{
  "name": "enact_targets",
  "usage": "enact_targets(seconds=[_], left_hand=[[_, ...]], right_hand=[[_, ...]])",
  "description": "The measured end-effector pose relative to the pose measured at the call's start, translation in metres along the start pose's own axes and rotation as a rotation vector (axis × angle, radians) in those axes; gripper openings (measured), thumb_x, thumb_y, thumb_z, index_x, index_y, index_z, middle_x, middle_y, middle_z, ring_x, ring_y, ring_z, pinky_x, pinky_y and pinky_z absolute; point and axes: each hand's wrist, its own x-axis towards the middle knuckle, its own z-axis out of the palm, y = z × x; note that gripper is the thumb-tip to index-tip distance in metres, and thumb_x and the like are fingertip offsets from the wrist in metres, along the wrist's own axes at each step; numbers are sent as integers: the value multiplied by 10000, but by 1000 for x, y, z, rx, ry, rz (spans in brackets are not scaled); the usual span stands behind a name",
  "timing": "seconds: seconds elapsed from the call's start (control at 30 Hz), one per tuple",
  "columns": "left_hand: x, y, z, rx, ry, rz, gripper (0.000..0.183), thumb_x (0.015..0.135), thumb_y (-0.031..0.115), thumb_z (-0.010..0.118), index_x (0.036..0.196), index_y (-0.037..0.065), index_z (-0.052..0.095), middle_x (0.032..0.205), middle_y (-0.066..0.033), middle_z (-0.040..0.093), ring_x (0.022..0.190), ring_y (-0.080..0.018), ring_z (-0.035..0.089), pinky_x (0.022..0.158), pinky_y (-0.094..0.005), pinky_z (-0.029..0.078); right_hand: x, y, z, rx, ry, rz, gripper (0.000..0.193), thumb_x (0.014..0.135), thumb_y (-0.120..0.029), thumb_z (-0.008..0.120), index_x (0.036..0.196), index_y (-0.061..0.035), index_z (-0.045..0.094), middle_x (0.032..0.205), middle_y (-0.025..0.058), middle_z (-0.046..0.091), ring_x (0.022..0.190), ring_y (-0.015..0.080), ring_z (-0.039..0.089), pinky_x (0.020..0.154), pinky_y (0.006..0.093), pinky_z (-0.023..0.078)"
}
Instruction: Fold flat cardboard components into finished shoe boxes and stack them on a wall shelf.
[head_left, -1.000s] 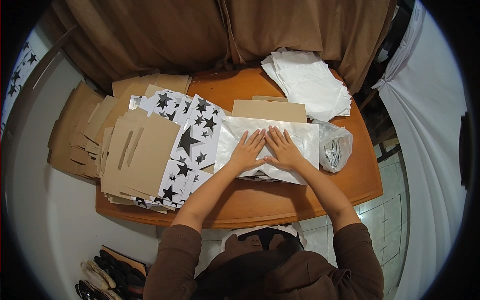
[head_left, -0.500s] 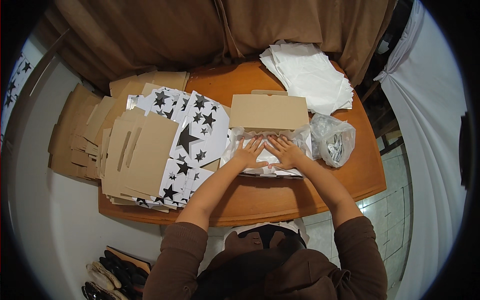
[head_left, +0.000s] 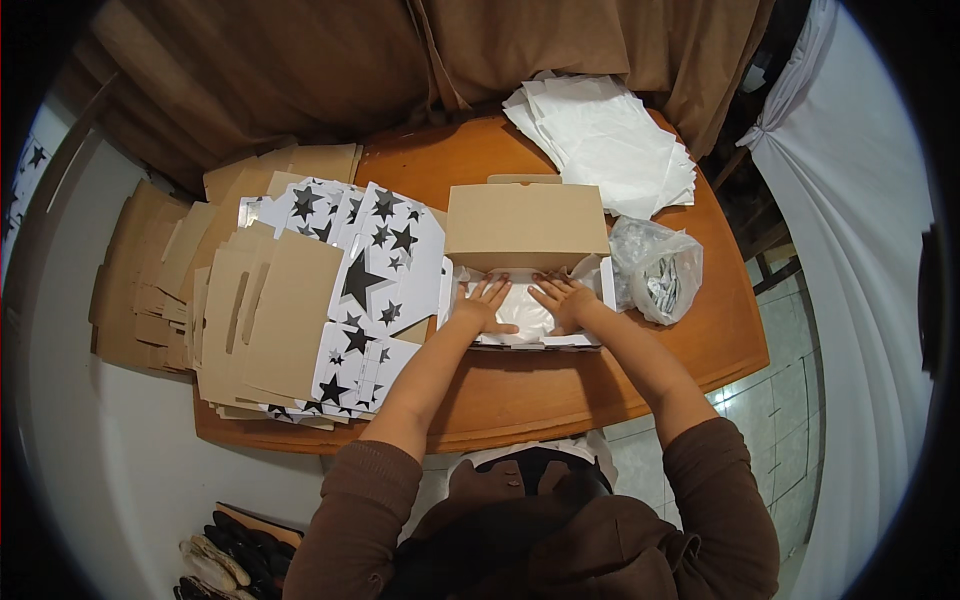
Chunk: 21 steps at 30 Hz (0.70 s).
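In front of me stands a cardboard box (head_left: 526, 222), its brown lid raised at the back and its side walls white. White tissue paper (head_left: 522, 310) lines the inside. My left hand (head_left: 484, 306) lies flat on the paper toward the box's left side, fingers spread. Toward the right side, my right hand (head_left: 562, 300) presses on the same paper, its fingers spread too. Neither hand grips anything. Whether something lies under the paper is hidden.
Flat unfolded cardboard boxes (head_left: 285, 310), some with black stars on white, pile up at the left. A stack of white paper sheets (head_left: 605, 140) lies at the back right. A clear plastic bag (head_left: 660, 270) with silvery things stands right of the box on the wooden table (head_left: 560, 400).
Both hands have pushed the tissue paper deeper into the box and moved slightly apart, so more of the box's side walls shows. The view has shifted a little.
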Motion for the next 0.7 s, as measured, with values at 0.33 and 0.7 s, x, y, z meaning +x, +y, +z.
enact_targets(seconds=[0.33,0.7], left_hand=[[27,-7,13,298,-198,-273,1143,702,537,680,1479,114,-44,1558,-39,11,1419,-250,123,1131,-427,113],[25,-7,21,665,-192,-519,684,917,380,458,1455,57,187,1506,-101,247,1399,-256,190,1120,-462,138]], right_hand=[[-14,-10,-8,-200,-364,381,925,828,-304,604,1483,-129,-27,1546,86,109,1409,267,174,1117,412,162],[21,-5,15,-712,-698,447,777,763,-336,666,1402,-63,317,1434,175,336,1313,284,358,1058,439,271]])
